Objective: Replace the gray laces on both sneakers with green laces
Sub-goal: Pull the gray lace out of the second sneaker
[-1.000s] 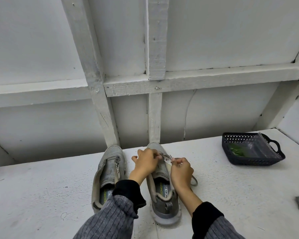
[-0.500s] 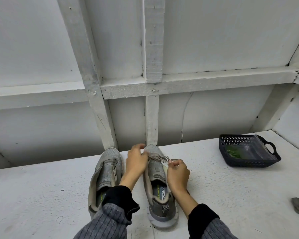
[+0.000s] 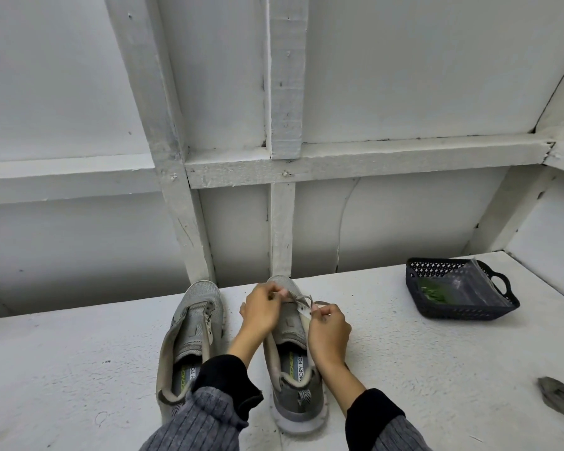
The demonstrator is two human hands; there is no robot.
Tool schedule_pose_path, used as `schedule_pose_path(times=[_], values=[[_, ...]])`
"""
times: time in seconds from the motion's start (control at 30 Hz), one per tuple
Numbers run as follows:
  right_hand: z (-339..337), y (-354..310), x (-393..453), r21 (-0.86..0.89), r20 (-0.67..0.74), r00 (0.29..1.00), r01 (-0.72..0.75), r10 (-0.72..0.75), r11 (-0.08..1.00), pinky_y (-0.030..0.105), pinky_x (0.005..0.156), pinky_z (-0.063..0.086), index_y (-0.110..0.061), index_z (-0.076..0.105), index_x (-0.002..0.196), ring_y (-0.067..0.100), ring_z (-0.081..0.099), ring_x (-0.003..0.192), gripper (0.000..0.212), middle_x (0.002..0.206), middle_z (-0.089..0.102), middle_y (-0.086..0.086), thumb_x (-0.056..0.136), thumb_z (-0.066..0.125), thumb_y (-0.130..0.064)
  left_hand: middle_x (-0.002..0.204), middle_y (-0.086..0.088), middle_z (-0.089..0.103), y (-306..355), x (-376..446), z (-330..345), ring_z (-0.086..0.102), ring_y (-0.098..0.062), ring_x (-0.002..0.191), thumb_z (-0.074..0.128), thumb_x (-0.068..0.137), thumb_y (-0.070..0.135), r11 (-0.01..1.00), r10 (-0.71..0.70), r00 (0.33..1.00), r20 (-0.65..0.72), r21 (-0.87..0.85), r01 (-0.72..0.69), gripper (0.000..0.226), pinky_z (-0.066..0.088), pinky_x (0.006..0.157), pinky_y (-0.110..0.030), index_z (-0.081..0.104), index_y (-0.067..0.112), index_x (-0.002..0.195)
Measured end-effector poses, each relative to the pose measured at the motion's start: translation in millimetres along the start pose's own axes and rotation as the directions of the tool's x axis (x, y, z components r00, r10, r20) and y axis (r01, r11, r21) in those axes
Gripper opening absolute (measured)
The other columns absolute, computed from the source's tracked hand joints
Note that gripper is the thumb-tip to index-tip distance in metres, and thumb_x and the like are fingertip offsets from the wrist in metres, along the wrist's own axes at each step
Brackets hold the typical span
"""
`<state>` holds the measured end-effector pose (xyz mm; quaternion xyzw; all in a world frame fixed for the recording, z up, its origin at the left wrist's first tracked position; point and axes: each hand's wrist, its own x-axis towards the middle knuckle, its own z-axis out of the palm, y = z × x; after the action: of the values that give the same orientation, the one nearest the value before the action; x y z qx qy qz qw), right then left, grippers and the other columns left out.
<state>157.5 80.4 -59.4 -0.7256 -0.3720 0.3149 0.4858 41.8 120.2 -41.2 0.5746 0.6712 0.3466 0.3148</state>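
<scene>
Two grey sneakers stand side by side on the white table, toes toward the wall. The left sneaker (image 3: 192, 333) shows no lace in its eyelets. Over the right sneaker (image 3: 293, 369), my left hand (image 3: 261, 309) pinches the gray lace (image 3: 302, 301) near the toe end of the eyelets. My right hand (image 3: 328, 330) pinches the same lace at the shoe's right side. Green laces (image 3: 433, 293) lie inside a clear bag in the dark basket (image 3: 459, 312) at the right.
The white table (image 3: 79, 369) runs up to a white framed wall with wooden beams. A crumpled grey lace bundle (image 3: 559, 397) lies at the right edge of the table.
Both hands have shifted toward the toe of the right sneaker, and the gray lace between them is drawn out further. The camera has tilted slightly.
</scene>
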Motion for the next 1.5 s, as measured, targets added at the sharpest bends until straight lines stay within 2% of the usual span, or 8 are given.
schedule_pose_path(times=[0.17,0.4,0.7,0.83,1.0,1.17,1.3,1.5], values=[[-0.8,-0.7,-0.4,-0.004,0.003,1.0,0.004,-0.004,1.0,0.026,0.068,0.042,-0.008,0.06,0.081,0.022,0.058,0.073,0.015,0.08,0.065,0.006,0.094,0.057,-0.016,0.081,-0.008,0.066,2.6,-3.9,-13.4,0.064,-0.02,0.08,0.041,0.101,0.006,0.596,-0.235,0.957,-0.17,-0.803,0.004,0.023,0.048,0.075,-0.023,0.048,0.013,0.081],[-1.4,-2.0,-1.8,-0.022,0.001,1.0,-0.009,0.009,1.0,0.027,0.065,0.038,-0.012,0.056,0.076,0.028,0.061,0.075,0.02,0.081,0.067,0.011,0.094,0.058,-0.02,0.07,-0.003,0.042,-9.2,10.5,-35.3,0.04,-0.014,0.055,0.036,0.103,0.01,0.566,-0.41,0.855,-0.316,-0.824,-0.033,0.025,0.046,0.059,-0.026,0.042,0.019,0.08],[-0.8,-3.2,-2.6,-0.018,0.003,1.0,-0.013,0.013,1.0,0.03,0.066,0.046,-0.01,0.057,0.075,0.027,0.061,0.072,0.019,0.075,0.066,0.009,0.093,0.058,-0.018,0.102,0.001,0.063,-11.0,-1.2,-23.6,0.061,-0.018,0.097,0.052,0.096,0.029,0.988,0.139,0.984,-0.111,-0.058,-0.146,0.039,0.048,0.086,-0.035,0.046,0.037,0.133],[-0.9,-4.3,-3.5,-0.024,-0.005,1.0,-0.014,0.014,1.0,0.031,0.065,0.045,-0.014,0.054,0.072,0.029,0.061,0.073,0.021,0.074,0.066,0.009,0.092,0.059,-0.018,0.13,0.011,0.053,7.6,4.8,-15.1,0.038,-0.018,0.128,0.053,0.092,0.04,0.852,0.185,0.979,0.081,0.483,-0.201,0.026,0.026,0.106,-0.04,0.07,0.032,0.11],[-0.3,-5.8,-3.9,-0.038,-0.003,1.0,-0.01,0.01,0.999,0.034,0.069,0.049,-0.016,0.053,0.071,0.031,0.063,0.076,0.022,0.077,0.068,0.011,0.092,0.058,-0.02,0.121,0.001,0.058,9.2,8.4,-4.2,0.036,-0.024,0.129,0.058,0.09,0.035,0.754,0.053,0.986,0.158,0.642,-0.143,0.021,0.02,0.109,-0.05,0.072,0.022,0.098],[-0.7,-5.2,-4.1,-0.024,-0.004,1.0,-0.016,0.016,1.0,0.034,0.071,0.05,-0.018,0.052,0.07,0.03,0.063,0.076,0.023,0.077,0.068,0.01,0.092,0.059,-0.02,0.094,-0.001,0.07,3.6,6.4,-6.1,0.061,-0.022,0.098,0.058,0.093,0.029,0.996,-0.003,0.999,0.055,0.084,-0.002,0.015,0.043,0.084,-0.028,0.067,0.021,0.084],[-2.9,-6.4,-3.8,-0.032,0.005,1.0,-0.007,0.007,0.999,0.03,0.068,0.045,-0.013,0.055,0.074,0.026,0.058,0.074,0.02,0.076,0.063,0.007,0.094,0.058,-0.019,0.083,-0.005,0.07,5.0,-1.4,-12.3,0.066,-0.022,0.083,0.045,0.102,0.016,0.754,-0.123,0.992,-0.034,-0.653,0.071,0.022,0.049,0.074,-0.028,0.052,0.011,0.082],[-2.5,-4.4,-3.4,-0.036,0.01,1.0,-0.007,0.007,0.999,0.031,0.067,0.044,-0.013,0.054,0.074,0.028,0.058,0.073,0.021,0.071,0.06,0.005,0.094,0.057,-0.019,0.068,-0.002,0.044,10.1,-1.7,-30.6,0.043,-0.009,0.054,0.039,0.104,0.024,0.745,-0.114,0.949,-0.293,-0.657,-0.114,0.025,0.043,0.056,-0.032,0.043,0.015,0.081]])
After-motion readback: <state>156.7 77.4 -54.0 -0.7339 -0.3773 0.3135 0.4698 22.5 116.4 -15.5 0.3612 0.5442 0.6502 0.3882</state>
